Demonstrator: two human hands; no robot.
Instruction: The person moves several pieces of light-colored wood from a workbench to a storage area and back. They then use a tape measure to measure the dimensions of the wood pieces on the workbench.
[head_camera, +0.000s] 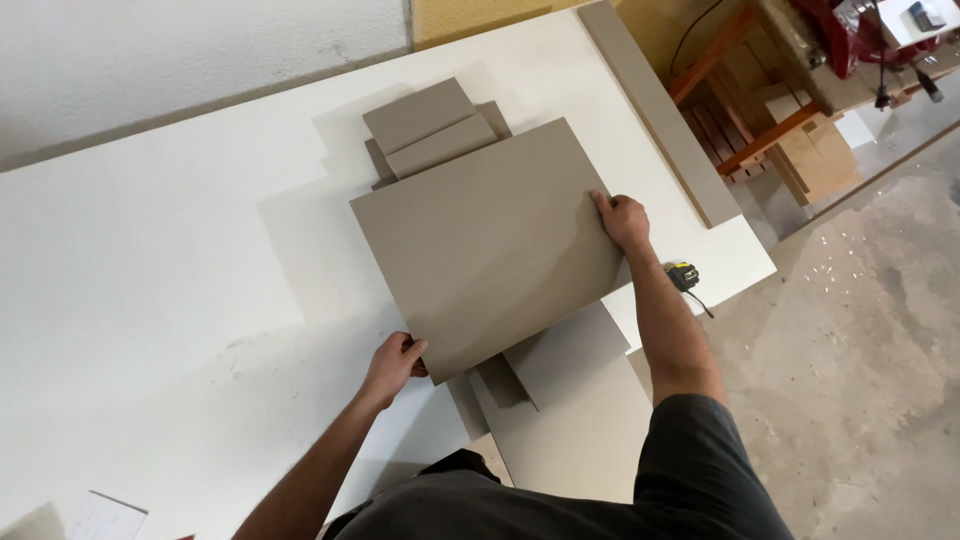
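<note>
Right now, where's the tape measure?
In the head view the tape measure lies on the white table near its right edge, just right of the right hand and forearm, beside the large grey panel.

I count two hands: my left hand and right hand. One large panel sits between them. Behind it I see two small boards, stacked. In front lies one more panel. There is one long strip, one tape measure, one white table and one paper sheet.
</note>
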